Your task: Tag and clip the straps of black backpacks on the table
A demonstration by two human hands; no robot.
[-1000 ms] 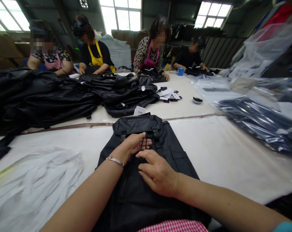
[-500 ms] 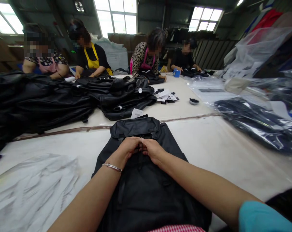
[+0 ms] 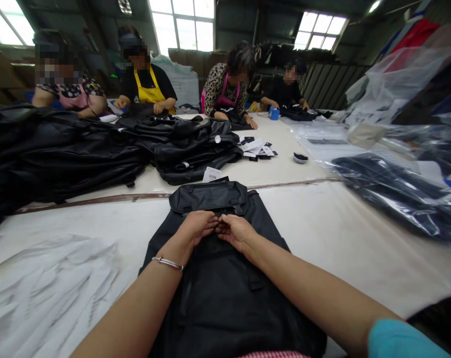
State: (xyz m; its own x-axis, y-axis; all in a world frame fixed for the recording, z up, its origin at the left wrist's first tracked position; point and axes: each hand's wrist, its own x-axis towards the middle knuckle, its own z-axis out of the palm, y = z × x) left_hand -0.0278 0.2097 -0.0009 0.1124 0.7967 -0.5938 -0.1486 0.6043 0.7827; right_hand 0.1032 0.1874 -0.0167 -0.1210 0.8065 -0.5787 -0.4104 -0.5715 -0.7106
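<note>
A black backpack (image 3: 225,298) lies flat in front of me, its top flap (image 3: 210,196) pointing away. My left hand (image 3: 198,226) and my right hand (image 3: 237,231) meet just below the flap's edge, at the middle of the bag. On both hands the fingers are bent and pinched together, the tips nearly touching. Whatever small part they pinch is hidden by the fingers. A white tag (image 3: 212,174) with a barcode sticks out beyond the flap. One dark strap end (image 3: 253,279) rests on the bag's front, below my right hand.
Black bags (image 3: 61,154) are heaped at the left and centre. Loose tags (image 3: 257,148) and a small round dish (image 3: 300,158) lie beyond the backpack. Bags in clear plastic (image 3: 397,194) fill the right side; white sheets (image 3: 53,293) lie at the left. Several co-workers (image 3: 146,89) work across the table.
My fingertips have drawn slightly apart, and the dark cord that hung below them no longer shows there. Across the table, the co-worker in the yellow apron has straightened and raised a hand.
</note>
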